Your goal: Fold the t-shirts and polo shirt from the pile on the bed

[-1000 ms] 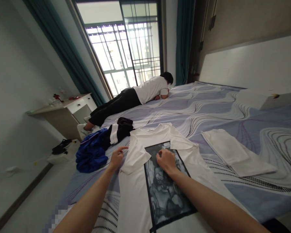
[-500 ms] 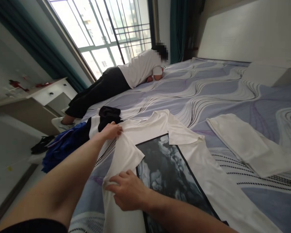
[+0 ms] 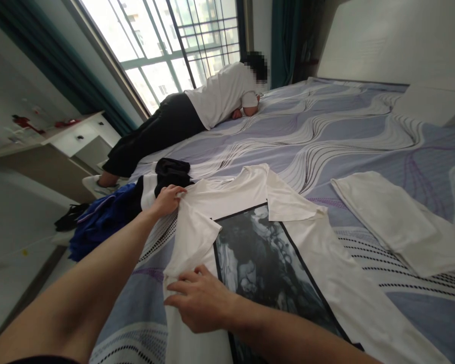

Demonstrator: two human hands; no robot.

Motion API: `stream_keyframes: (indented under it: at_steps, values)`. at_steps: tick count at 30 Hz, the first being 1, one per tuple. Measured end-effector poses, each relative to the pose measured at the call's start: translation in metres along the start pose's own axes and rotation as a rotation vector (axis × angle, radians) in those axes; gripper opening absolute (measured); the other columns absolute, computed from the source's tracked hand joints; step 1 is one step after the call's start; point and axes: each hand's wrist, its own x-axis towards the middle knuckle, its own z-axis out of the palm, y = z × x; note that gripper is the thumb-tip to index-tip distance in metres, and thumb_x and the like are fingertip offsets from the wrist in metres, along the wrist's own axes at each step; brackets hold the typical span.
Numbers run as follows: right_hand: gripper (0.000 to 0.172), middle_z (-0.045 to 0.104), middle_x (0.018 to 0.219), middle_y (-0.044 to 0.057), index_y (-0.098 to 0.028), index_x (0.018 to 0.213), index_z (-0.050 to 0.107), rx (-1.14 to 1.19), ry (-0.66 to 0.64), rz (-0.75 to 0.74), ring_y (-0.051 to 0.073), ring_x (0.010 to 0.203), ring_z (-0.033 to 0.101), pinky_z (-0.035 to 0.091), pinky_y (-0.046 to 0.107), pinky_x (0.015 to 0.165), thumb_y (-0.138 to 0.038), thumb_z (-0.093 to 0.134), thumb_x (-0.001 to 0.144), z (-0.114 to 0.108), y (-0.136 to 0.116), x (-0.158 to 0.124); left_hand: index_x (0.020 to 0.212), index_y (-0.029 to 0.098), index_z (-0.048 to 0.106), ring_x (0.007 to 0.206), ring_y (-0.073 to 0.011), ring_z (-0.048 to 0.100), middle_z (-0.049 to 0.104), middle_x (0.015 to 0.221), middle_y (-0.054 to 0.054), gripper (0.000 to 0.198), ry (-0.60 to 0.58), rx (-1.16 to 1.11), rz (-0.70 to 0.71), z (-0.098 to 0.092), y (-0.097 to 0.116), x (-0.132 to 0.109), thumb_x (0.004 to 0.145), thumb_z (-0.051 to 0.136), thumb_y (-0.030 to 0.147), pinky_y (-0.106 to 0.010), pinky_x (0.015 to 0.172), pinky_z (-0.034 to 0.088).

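A white T-shirt (image 3: 235, 194) lies spread on the bed, its neckline pointing away from me. A dark, marbled, black-edged rectangular panel (image 3: 265, 253) fills its middle, and both short sleeves lap over the panel's upper corners. My left hand (image 3: 169, 200) pinches the shirt at the left shoulder. Nearer to me, my right hand (image 3: 199, 298) rests on the shirt's left side, fingers spread and slightly bent, tips at the fabric's edge. Its forearm crosses the lower part of the panel and hides some of it.
Folded white cloth (image 3: 394, 217) lies to the right on the patterned bed (image 3: 280, 146). Blue clothing (image 3: 98, 217) and black-and-white clothing (image 3: 170, 174) lie at the left edge. A person in a white top (image 3: 223, 96) lies across the far side. A desk (image 3: 76, 136) stands left.
My left hand and the shoulder fabric have shifted slightly up and left in the view. My right hand stays nearly in place on the shirt's side. The camera view has tilted a little.
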Motion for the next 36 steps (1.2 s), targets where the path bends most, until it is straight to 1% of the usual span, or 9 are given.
stream_keyframes:
  at_steps: [4,7,9,13,17,24,29,32,36]
  values:
    - [0.027,0.069,0.122,0.0,-0.023,0.108,0.065,0.072,0.02,-0.045,0.019,0.114,0.055,0.038,0.039,0.095,-0.023,0.056,0.083,0.006,0.004,0.001,0.122,0.018,0.062,0.09,-0.0189,0.058,0.06,0.109,-0.008,0.063,0.141,-0.142,-0.102,-0.012,0.022,-0.068,0.062,0.044,0.016,-0.035,0.088,0.051]
    - [0.028,0.074,0.103,0.001,-0.022,0.101,0.07,0.149,0.055,-0.001,0.019,0.096,0.062,0.043,0.036,0.088,-0.02,0.057,0.076,0.01,0.007,0.003,0.119,0.021,0.064,0.089,-0.0217,0.061,0.064,0.103,-0.008,0.065,-0.074,-0.329,-0.161,-0.02,0.033,-0.151,0.056,0.046,0.019,-0.034,0.073,0.055]
    - [0.026,0.075,0.092,0.002,-0.021,0.095,0.072,0.206,0.118,0.07,0.018,0.085,0.064,0.046,0.033,0.083,-0.018,0.057,0.075,0.011,0.008,0.005,0.126,0.026,0.06,0.1,-0.0246,0.063,0.066,0.111,-0.007,0.07,-0.139,-0.409,-0.16,-0.02,0.043,-0.205,0.057,0.052,0.022,-0.037,0.081,0.055]
    - [0.022,0.074,0.088,0.003,-0.021,0.088,0.071,0.28,0.276,0.21,0.017,0.084,0.065,0.048,0.029,0.085,-0.014,0.053,0.08,0.009,0.008,0.005,0.123,0.03,0.061,0.102,-0.0234,0.063,0.065,0.111,-0.005,0.052,0.108,-0.405,-0.187,-0.003,0.072,-0.267,0.071,0.06,0.033,-0.038,0.092,0.053]
    - [0.021,0.072,0.093,0.005,-0.019,0.095,0.07,0.228,0.397,0.473,0.019,0.092,0.062,0.045,0.03,0.091,-0.016,0.051,0.086,-0.001,0.017,0.005,0.119,0.025,0.061,0.085,-0.0193,0.061,0.065,0.099,-0.004,0.042,0.309,-0.381,-0.232,0.014,0.082,-0.275,0.08,0.061,0.043,-0.034,0.081,0.053]
    - [0.052,0.059,0.123,0.021,-0.009,0.13,0.056,-0.137,0.406,1.166,0.033,0.116,0.052,0.038,0.044,0.098,-0.042,0.056,0.089,-0.03,0.062,0.032,0.101,0.023,0.064,0.081,-0.0208,0.062,0.067,0.09,-0.003,0.033,0.264,-0.287,-0.24,0.025,0.068,-0.27,0.084,0.057,0.051,-0.034,0.076,0.049]
    - [0.031,0.063,0.119,0.02,-0.014,0.105,0.073,-0.143,0.241,1.23,0.031,0.112,0.058,0.04,0.042,0.096,-0.031,0.054,0.088,-0.037,0.075,0.046,0.083,0.024,0.06,0.068,-0.0182,0.059,0.065,0.077,0.0,0.018,0.34,-0.313,-0.269,0.03,0.063,-0.27,0.087,0.049,0.037,-0.031,0.068,0.047]
    - [0.027,0.07,0.112,0.016,-0.018,0.098,0.076,-0.091,0.2,1.226,0.028,0.107,0.063,0.042,0.039,0.092,-0.028,0.055,0.086,-0.041,0.076,0.046,0.098,0.023,0.06,0.071,-0.018,0.06,0.066,0.082,-0.001,0.02,0.378,-0.351,-0.268,0.027,0.066,-0.271,0.084,0.05,0.033,-0.031,0.071,0.049]
    - [0.023,0.075,0.101,0.009,-0.024,0.094,0.077,-0.064,0.189,1.206,0.025,0.101,0.067,0.044,0.035,0.09,-0.025,0.058,0.081,-0.043,0.08,0.041,0.114,0.026,0.06,0.088,-0.0204,0.063,0.066,0.104,-0.003,0.034,0.271,-0.274,-0.201,0.02,0.074,-0.268,0.081,0.057,0.034,-0.032,0.078,0.05]
